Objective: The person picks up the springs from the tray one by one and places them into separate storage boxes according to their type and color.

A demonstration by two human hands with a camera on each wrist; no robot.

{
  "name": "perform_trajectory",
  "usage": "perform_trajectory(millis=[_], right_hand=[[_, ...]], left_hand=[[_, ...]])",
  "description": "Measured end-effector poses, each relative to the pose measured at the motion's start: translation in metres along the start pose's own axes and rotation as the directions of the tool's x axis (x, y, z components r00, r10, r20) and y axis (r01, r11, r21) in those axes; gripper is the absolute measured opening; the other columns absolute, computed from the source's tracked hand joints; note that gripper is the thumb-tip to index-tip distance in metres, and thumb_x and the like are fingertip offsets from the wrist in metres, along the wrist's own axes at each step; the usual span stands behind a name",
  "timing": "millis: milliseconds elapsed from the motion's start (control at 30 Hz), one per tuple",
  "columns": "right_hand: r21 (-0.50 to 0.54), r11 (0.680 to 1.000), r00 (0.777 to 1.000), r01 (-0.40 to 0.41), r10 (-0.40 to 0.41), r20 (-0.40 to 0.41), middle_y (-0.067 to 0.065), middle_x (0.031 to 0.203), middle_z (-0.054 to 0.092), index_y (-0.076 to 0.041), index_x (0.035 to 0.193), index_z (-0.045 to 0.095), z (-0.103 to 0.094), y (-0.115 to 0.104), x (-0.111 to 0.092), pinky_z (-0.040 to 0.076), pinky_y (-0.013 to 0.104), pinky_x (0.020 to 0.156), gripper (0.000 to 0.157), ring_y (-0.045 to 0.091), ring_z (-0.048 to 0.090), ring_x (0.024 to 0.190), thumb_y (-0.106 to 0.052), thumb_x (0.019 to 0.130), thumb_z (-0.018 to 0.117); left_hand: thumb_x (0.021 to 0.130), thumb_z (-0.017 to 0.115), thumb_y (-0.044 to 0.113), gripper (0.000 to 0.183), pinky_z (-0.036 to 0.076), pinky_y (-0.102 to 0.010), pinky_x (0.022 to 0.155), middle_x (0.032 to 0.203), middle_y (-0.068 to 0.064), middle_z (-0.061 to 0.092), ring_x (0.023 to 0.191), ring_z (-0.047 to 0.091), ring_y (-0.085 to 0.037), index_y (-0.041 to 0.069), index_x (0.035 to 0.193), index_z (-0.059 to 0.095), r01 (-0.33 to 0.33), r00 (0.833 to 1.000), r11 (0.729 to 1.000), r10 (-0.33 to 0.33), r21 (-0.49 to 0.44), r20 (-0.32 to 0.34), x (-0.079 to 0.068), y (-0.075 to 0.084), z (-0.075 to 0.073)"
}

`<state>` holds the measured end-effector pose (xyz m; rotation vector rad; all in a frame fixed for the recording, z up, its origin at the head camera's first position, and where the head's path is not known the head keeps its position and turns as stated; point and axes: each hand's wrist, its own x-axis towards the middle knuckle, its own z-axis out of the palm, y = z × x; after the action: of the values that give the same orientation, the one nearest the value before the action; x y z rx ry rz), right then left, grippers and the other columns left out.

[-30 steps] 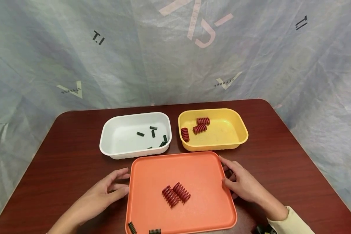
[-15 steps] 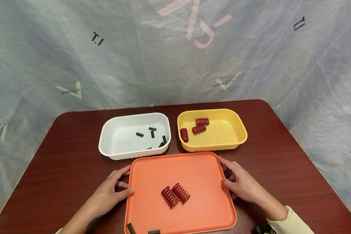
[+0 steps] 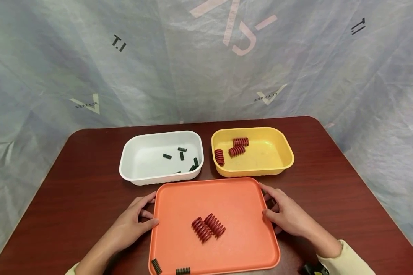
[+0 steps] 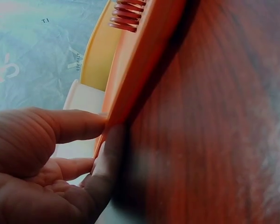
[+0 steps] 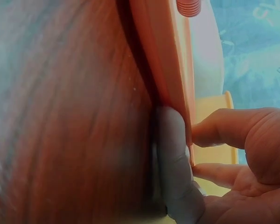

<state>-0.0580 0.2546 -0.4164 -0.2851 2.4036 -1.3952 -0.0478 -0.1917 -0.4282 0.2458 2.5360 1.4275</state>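
An orange tray [image 3: 241, 206] lies on the dark red table in front of me. Two thick red coil springs [image 3: 202, 230] rest side by side at its middle, and two small dark green springs [image 3: 183, 271] lie near its front left corner. My left hand [image 3: 132, 223] holds the tray's left edge, thumb on the rim and fingers along the outside. On the opposite edge, my right hand [image 3: 285, 212] pinches the rim the same way. The right wrist view shows a finger [image 5: 171, 140] against the tray's outer side, low by the table, with the thumb over the rim.
Behind the tray stand a white bin [image 3: 141, 162] with several small dark springs and a yellow bin [image 3: 272, 152] with three red springs. A patterned sheet [image 3: 206, 68] hangs beyond the table [image 3: 65, 198]. Something black [image 3: 313, 268] sits by the right sleeve.
My left hand has come in from beside the tray to take hold of its left edge. My right hand stays at the right edge; the tray and springs keep their places.
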Motion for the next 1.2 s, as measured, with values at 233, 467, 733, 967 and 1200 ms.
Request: perform_trajectory(millis=[233,467,733,967,1200], right_hand=[[-0.037,0.999,0.999,0.009,-0.007,0.054,0.026,0.122,0.052,0.001,0.159,0.029,-0.010,-0.007,0.005,0.058,0.039,0.045,0.075,0.024,0.068,0.072,-0.004,0.095,0.069],[-0.123,0.992,0.999,0.039,-0.036,0.027,0.023,0.120,0.049,0.003,0.150,0.042,-0.021,-0.021,0.006,0.057,0.036,0.047,0.060,0.024,0.061,0.060,-0.008,0.098,0.069],[-0.015,0.994,0.990,0.110,-0.108,0.088,0.025,0.123,0.055,-0.001,0.145,0.051,-0.022,-0.032,0.012,0.059,0.038,0.051,0.052,0.027,0.061,0.065,-0.004,0.097,0.070],[0.168,0.981,0.961,0.100,-0.139,0.240,0.029,0.117,0.058,0.003,0.144,0.053,-0.009,-0.036,0.022,0.063,0.042,0.062,0.049,0.036,0.069,0.075,0.001,0.097,0.066],[0.277,0.961,0.928,-0.027,-0.079,0.365,0.028,0.127,0.057,0.000,0.144,0.053,0.007,-0.038,0.032,0.063,0.046,0.073,0.049,0.040,0.069,0.087,0.003,0.097,0.062]], left_hand=[[0.090,0.081,0.006,0.074,0.055,-0.025,0.079,0.140,-0.013,0.051,0.094,0.065,-0.015,0.004,0.154,0.044,0.007,1.000,1.000,-0.007,-0.014,0.000,0.002,0.000,0.000],[0.090,0.081,0.007,0.074,0.055,-0.024,0.079,0.141,-0.013,0.051,0.095,0.065,-0.016,0.004,0.155,0.044,0.009,1.000,1.000,-0.009,-0.008,0.000,0.001,0.000,0.000],[0.091,0.081,0.009,0.074,0.054,-0.024,0.079,0.141,-0.013,0.051,0.096,0.065,-0.016,0.005,0.155,0.044,0.015,1.000,1.000,-0.015,0.003,0.003,0.001,0.001,-0.001],[0.091,0.080,0.008,0.074,0.055,-0.024,0.080,0.141,-0.013,0.050,0.096,0.066,-0.017,0.005,0.155,0.043,0.017,1.000,1.000,-0.017,-0.001,0.003,0.002,0.001,0.000],[0.090,0.080,0.008,0.074,0.055,-0.024,0.080,0.141,-0.014,0.051,0.096,0.066,-0.017,0.003,0.155,0.043,0.007,1.000,1.000,-0.007,0.005,0.004,0.001,0.000,0.001]])
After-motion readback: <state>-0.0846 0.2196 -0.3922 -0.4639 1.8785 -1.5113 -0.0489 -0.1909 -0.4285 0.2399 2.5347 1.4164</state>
